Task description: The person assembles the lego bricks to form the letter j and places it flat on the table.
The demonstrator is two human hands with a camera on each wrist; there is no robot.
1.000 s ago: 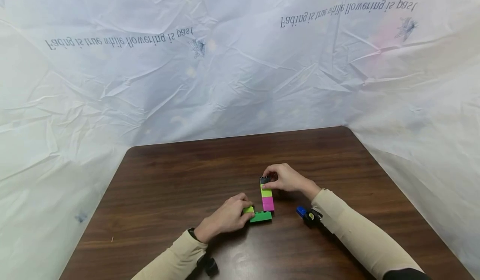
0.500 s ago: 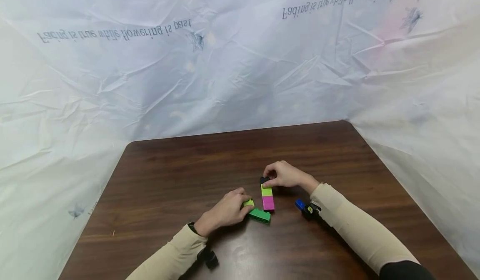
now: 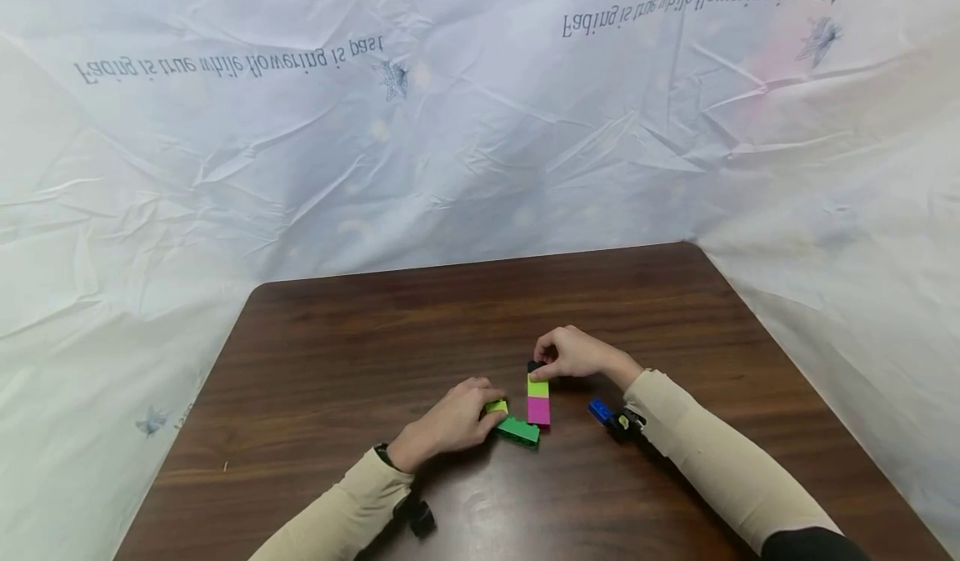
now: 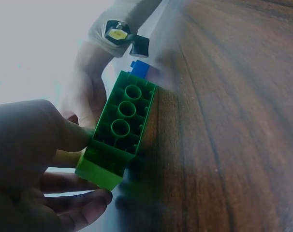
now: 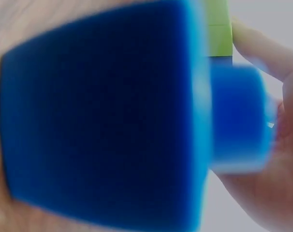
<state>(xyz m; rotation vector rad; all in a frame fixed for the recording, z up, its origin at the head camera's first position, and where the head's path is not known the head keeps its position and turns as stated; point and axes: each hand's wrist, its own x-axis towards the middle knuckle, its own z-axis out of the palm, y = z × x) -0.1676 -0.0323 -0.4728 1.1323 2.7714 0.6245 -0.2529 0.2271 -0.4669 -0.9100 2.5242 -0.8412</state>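
Note:
My left hand (image 3: 450, 423) pinches a lime brick (image 3: 497, 408) joined to a long green brick (image 3: 519, 432). In the left wrist view the green brick's hollow underside (image 4: 127, 108) with its round tubes faces the camera. Just behind it, my right hand (image 3: 577, 353) holds the far end of a row of joined bricks: a black brick (image 3: 535, 367), a lime brick (image 3: 538, 387) and a magenta brick (image 3: 538, 411). The magenta end lies close to the green brick; whether they touch I cannot tell. Fingers partly cover the black brick.
A blue brick (image 3: 600, 411) lies beside my right wrist and fills much of the right wrist view, blurred (image 5: 98, 121). Dark wrist-worn cameras sit under both sleeves. The brown wooden table (image 3: 360, 336) ends at a white printed sheet (image 3: 480, 169) hanging behind.
The green brick has turned, its right end swinging slightly toward me. The black, lime and magenta row has shifted a little to the right with my right hand. The head view has tilted slightly.

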